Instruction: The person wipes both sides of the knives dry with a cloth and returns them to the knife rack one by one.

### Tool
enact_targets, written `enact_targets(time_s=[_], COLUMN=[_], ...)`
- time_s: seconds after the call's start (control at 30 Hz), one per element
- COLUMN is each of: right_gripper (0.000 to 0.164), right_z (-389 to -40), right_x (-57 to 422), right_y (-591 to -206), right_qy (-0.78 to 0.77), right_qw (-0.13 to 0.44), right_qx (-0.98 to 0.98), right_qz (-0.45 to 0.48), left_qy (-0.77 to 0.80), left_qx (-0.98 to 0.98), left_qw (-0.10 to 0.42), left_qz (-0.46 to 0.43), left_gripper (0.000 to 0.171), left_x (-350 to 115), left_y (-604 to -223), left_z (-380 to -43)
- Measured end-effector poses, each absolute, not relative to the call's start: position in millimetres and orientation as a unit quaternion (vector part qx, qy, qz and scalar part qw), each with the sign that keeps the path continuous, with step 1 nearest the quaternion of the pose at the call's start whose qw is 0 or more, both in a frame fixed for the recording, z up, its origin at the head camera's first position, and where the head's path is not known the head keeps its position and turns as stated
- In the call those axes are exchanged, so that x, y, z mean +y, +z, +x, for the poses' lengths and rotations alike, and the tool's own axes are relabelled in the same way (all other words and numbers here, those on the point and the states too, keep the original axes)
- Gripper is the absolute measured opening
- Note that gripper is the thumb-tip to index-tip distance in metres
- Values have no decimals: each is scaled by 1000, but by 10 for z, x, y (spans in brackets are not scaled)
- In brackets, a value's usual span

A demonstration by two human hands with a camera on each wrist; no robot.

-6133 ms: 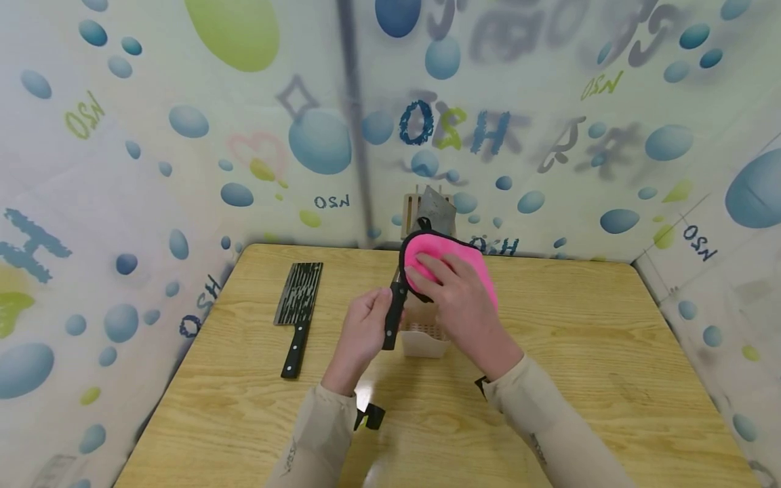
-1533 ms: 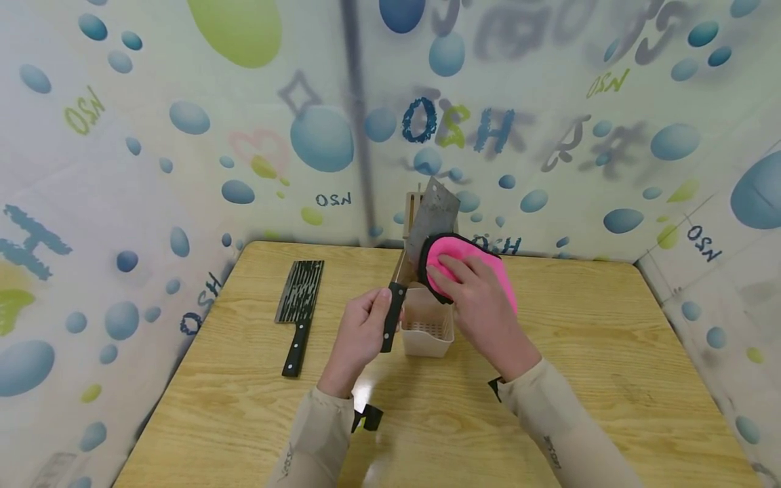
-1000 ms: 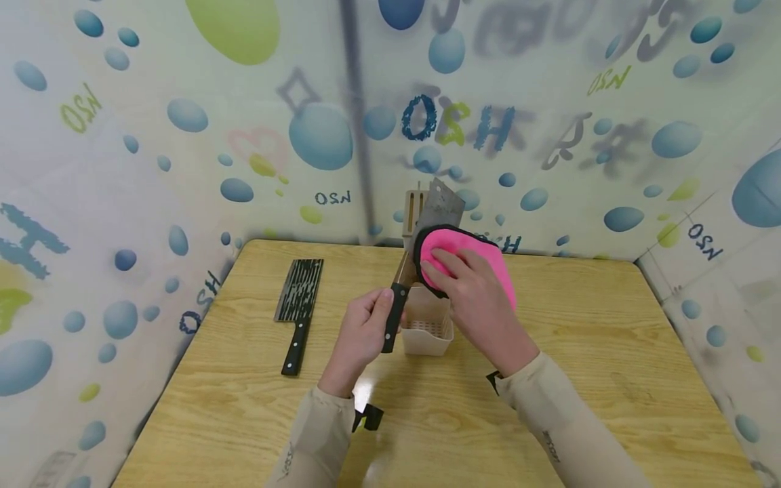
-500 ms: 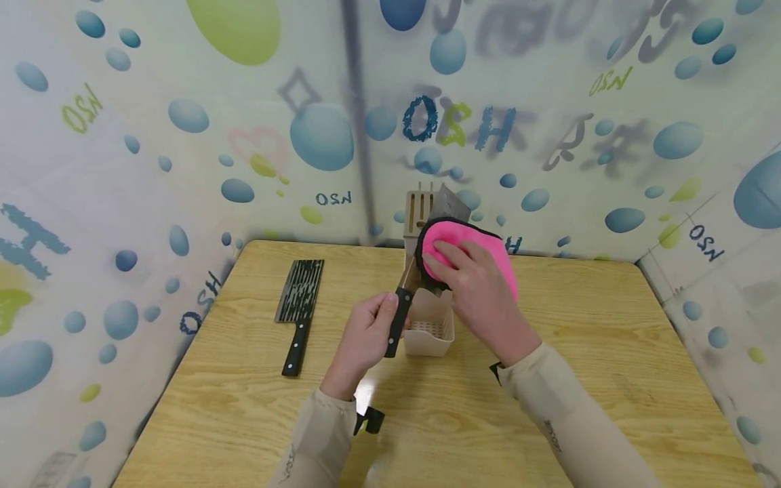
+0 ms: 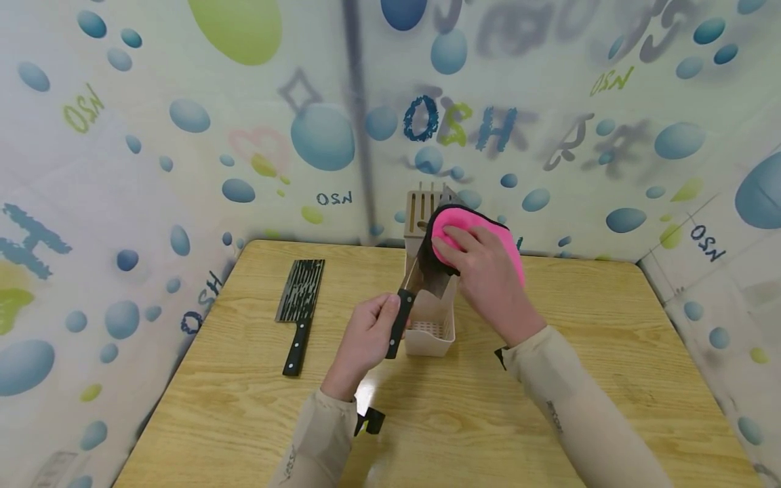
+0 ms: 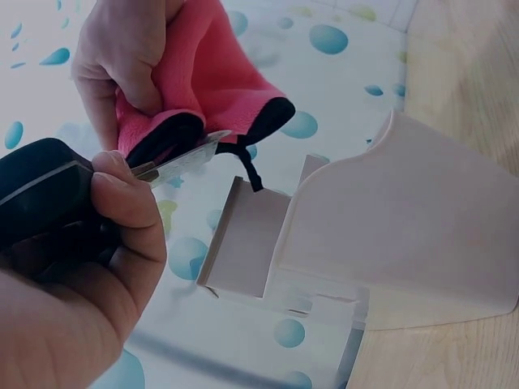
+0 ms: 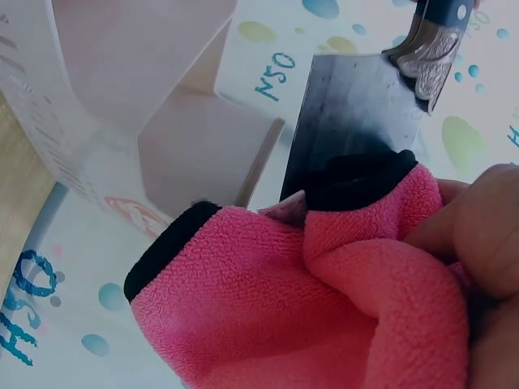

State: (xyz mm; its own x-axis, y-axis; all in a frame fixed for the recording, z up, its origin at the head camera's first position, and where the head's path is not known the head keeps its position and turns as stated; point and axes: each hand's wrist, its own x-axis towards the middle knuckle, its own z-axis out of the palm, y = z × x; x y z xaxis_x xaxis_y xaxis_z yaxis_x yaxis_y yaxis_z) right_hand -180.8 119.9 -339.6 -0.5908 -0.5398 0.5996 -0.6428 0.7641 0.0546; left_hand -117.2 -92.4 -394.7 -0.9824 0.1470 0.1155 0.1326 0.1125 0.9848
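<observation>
My left hand (image 5: 366,332) grips the black riveted handle of a cleaver (image 5: 435,283), holding it tilted up in front of a pale knife holder. In my right hand (image 5: 491,278) is a pink cloth (image 5: 511,245) with black edging, bunched and pressed over the blade. The cloth covers the middle of the blade; the top corner and the part near the handle show. A patterned metal collar joins blade and handle in the right wrist view, where the cleaver's grey face (image 7: 349,105) is bare above the cloth. A black loop hangs from the cloth in the left wrist view.
A second cleaver (image 5: 300,298) with a black-striped blade lies on the wooden table (image 5: 232,407) to the left. The pale knife holder (image 5: 430,347), slotted at the back with an open front bin, stands at the centre. A patterned curtain (image 5: 549,68) rises behind the table.
My right hand has slid the pink cloth up and to the right along the blade, baring the part near the handle. My left hand keeps its grip, and the cleaver has tilted slightly right.
</observation>
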Motion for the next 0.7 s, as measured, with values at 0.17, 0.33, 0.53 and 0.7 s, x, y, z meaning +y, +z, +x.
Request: enact_targets(time_s=[0.17,0.33,0.53,0.7], right_gripper=[53,57,54,57], right_z=[-1877,-1964,-2053,-2110], right_x=[1230,1266,1280,1306], right_y=[-3351,-3323,-3286,-3273], right_qy=[78,66,54,57], right_qw=[301,288,279,257], right_qx=[-890,-898,-905,-914], right_qz=[333,326,316,308], left_qy=[658,659,659,661], left_qx=[747,746,747,745], left_qw=[9,13,17,20], left_qz=[95,90,88,86], left_gripper=[39,39,40,40], left_x=[-927,-934,-947,-964], left_y=[-3946,-3927,-3912,-3905], left_z=[-1165,-1156,-1153,-1141])
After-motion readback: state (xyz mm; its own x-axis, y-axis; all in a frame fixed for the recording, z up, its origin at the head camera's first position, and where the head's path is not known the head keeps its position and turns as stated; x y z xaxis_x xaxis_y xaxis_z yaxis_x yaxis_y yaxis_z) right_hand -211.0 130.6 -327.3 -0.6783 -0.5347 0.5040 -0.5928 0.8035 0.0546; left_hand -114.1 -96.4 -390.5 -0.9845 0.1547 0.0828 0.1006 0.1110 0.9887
